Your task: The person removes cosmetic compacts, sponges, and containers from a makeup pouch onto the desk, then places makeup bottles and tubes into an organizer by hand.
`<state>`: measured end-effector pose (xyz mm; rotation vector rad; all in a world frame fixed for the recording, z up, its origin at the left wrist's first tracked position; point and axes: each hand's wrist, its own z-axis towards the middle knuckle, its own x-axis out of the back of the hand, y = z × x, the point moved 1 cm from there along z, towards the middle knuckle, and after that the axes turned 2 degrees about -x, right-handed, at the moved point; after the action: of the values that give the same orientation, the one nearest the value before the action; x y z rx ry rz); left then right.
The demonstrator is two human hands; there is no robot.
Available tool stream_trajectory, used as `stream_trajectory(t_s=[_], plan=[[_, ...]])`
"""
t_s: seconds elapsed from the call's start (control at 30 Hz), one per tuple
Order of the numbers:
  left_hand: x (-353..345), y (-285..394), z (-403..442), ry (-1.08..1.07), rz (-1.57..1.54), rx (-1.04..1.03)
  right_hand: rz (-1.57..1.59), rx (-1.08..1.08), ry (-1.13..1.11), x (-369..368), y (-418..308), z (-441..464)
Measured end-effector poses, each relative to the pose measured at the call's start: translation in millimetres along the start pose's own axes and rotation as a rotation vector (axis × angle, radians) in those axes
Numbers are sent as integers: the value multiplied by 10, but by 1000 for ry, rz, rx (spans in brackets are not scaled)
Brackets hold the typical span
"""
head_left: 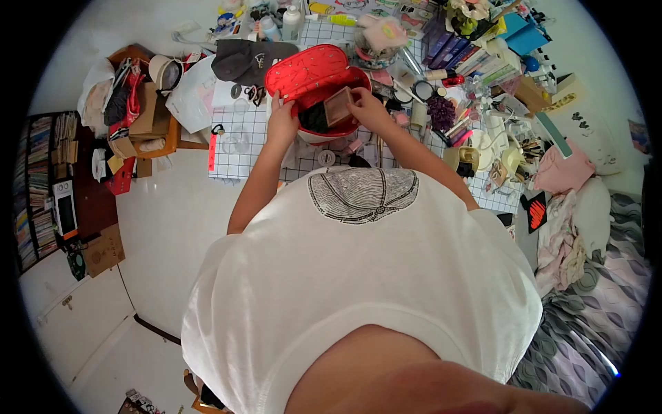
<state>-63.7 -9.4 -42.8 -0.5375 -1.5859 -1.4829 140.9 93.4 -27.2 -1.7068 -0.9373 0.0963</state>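
A red case [308, 71] with its lid raised stands on the grid-patterned table [238, 162]. Dark items [314, 118] lie inside it. My left hand [283, 117] is at the case's front left, its fingers closed on the rim. My right hand [367, 109] grips the right edge of a small brownish rectangular box [338, 107], tilted over the case's opening. What the box holds, if anything, is too small to tell.
A dark grey cap [241, 62] lies behind and left of the case. Books [476, 58], cosmetics and a dark purple bunch [441, 112] crowd the right side. Bottles [291, 23] stand at the back. A chair piled with bags is at the left.
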Motion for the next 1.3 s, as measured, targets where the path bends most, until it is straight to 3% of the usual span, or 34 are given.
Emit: stream_trajectory(t_s=[0.1,0.5,0.63,0.7,0.8,0.93,1.23,1.3], plan=[[-45,24,2,-11,26,-16,-134,128,51,-104,81,95],[165,-72,7,-259,60,-87,-267,89,12,-383,324,249],[90,-55,16,-223,47,-91,-279,127,-9,-500,343,232],[95,-28,27,-197,34,-109,-440,203,-23,-574,334,207],[123,31,29,-290,-30,-6,-513,237,-50,-645,308,221],[122,1,11,-283,-30,-26,-591,283,-169,-671,324,284],[43,-70,-13,-177,-27,-113,-573,128,-267,-693,364,359],[23,-85,-8,-154,-57,-131,-418,141,-285,-693,361,354]])
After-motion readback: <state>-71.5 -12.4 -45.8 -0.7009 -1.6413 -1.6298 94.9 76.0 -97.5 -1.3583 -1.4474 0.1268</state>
